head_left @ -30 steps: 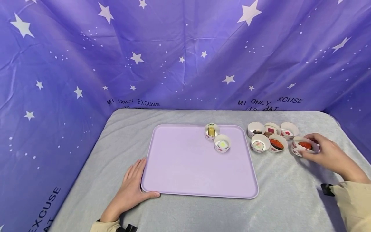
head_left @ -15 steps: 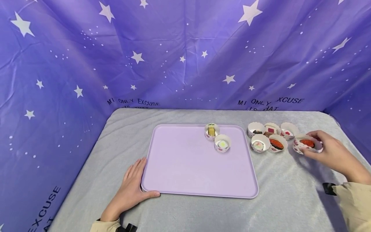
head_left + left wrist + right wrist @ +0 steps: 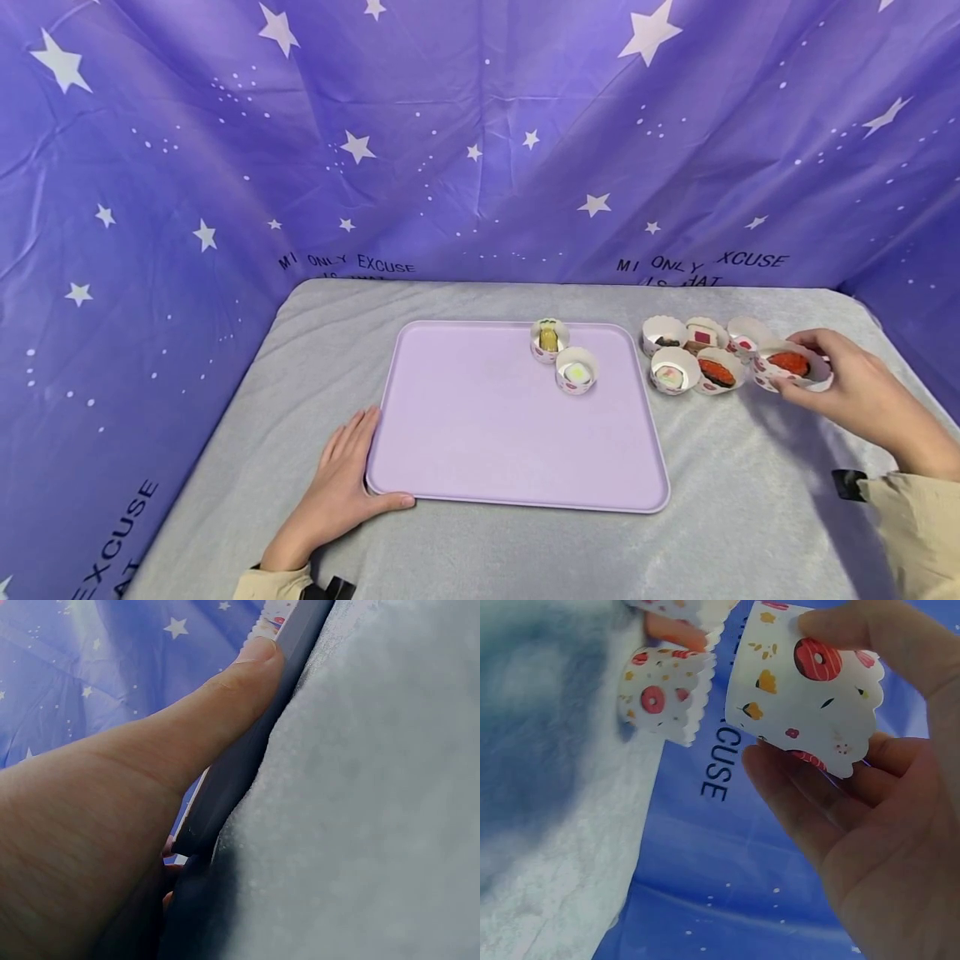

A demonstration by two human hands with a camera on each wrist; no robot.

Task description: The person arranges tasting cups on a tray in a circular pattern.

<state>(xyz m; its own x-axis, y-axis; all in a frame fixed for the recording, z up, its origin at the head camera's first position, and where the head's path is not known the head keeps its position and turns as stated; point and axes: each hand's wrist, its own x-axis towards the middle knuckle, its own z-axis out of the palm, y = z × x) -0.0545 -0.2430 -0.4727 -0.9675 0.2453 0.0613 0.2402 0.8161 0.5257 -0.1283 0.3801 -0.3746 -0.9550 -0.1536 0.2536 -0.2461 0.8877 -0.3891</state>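
My right hand [image 3: 862,396] grips a scalloped paper baking cup [image 3: 768,379] by its side. Inside the cup sits a toy-like sushi piece with orange-red topping [image 3: 789,363]. The right wrist view shows the held cup [image 3: 802,690], white with a donut print, raised off the table between thumb and fingers. At the near left corner of the lilac tray [image 3: 480,433], my left hand [image 3: 341,487] lies with straight fingers along the left edge and its thumb along the front edge. The left wrist view shows that thumb [image 3: 225,697] touching the tray's rim.
Two cups, one with a yellow piece [image 3: 548,339] and one with a white-green piece [image 3: 577,374], stand on the tray's right part. Right of the tray, several filled cups [image 3: 673,371] cluster together. Grey cloth [image 3: 525,554] covers the table; a purple star curtain [image 3: 450,125] hangs behind.
The right hand has lifted its cup slightly, and the cup has shifted a little leftward toward the clustered cups in the last half second. My left hand and the tray stay put.
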